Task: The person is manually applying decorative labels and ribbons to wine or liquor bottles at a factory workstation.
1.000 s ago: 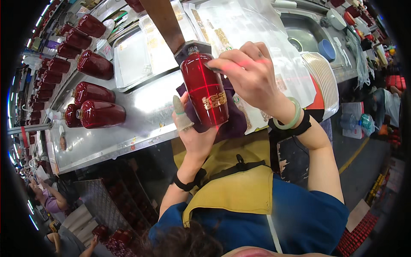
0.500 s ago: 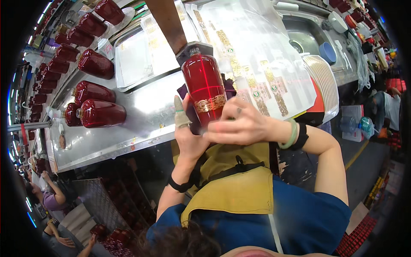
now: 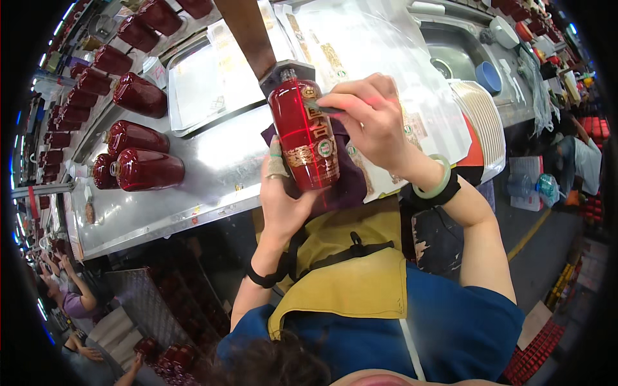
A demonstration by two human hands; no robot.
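Note:
A dark red glass bottle (image 3: 293,122) lies tilted with its neck away from me, against a dark metal block (image 3: 283,72). It bears a gold patterned band and gold lettering with a small green-and-white round mark. My left hand (image 3: 283,196) is closed round its base; a pale finger cover is on one finger. My right hand (image 3: 373,116) pinches a small, dark flat piece (image 3: 328,108) at the bottle's upper right side, by the gold decoration. Red laser lines cross the glass and my fingers. Beneath lies a dark purple cloth (image 3: 347,183).
Large white sheets with gold decals (image 3: 444,122) spread to the right. A pale tray (image 3: 187,96) and several red bottles (image 3: 151,170) stand to the left. A metal arm (image 3: 244,29) rises above the block. Far right are a sink (image 3: 450,48) and blue cup (image 3: 489,77).
My right hand has moved up and away from the bottle's base to its upper side. The bottle has turned, bringing the gold lettering and round mark into view. My left hand keeps its hold.

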